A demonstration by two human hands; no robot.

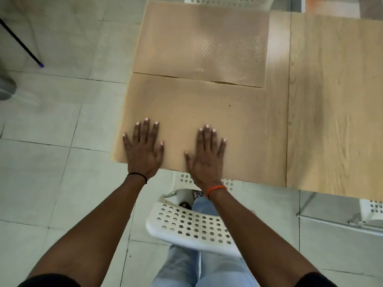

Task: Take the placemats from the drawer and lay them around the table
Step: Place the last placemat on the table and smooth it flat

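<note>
Nearest: legs in pale jeans, then a white perforated chair back just short of the table edge. Beyond it both hands lie palm-down on the near placemat. Left hand at the mat's near left corner, fingers straight and fanned apart, tips pointing far. Right hand alongside, fingers likewise spread flat; mat extends far and right of its fingertips. Far placemat overlaps the near one's far edge. Bare wooden table to the right.
</note>
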